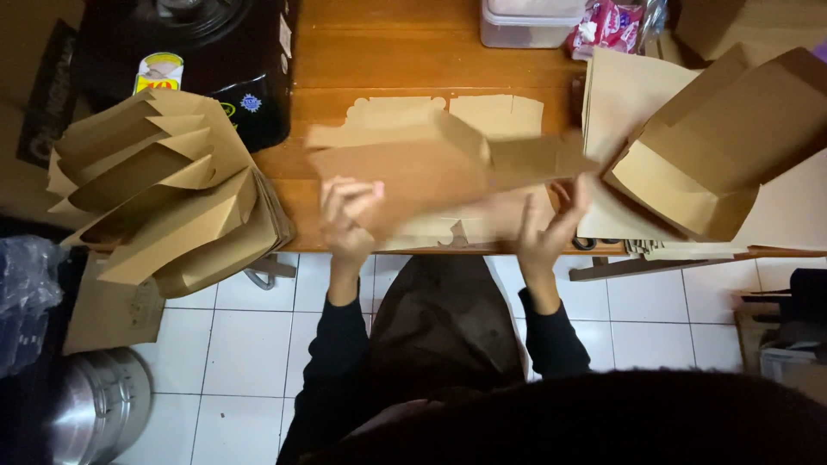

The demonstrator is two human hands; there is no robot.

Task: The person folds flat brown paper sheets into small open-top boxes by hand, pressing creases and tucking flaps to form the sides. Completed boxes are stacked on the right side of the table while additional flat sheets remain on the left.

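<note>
A flat brown cardboard box blank (431,168), partly folded and blurred by motion, is held above the near edge of the wooden table (379,52) at the centre of the frame. Its left end is gripped by the left hand (349,215), fingers curled around the card; its right end is met by the right hand (551,220), whose fingers are spread fairly wide against the underside, though blur makes the exact grip hard to judge. More flat blanks (491,116) lie beneath it. A stack of folded boxes (164,198) is seen at the left, an open folded box (715,155) at the right. A clear plastic container (530,21) is cut off at the top edge.
</note>
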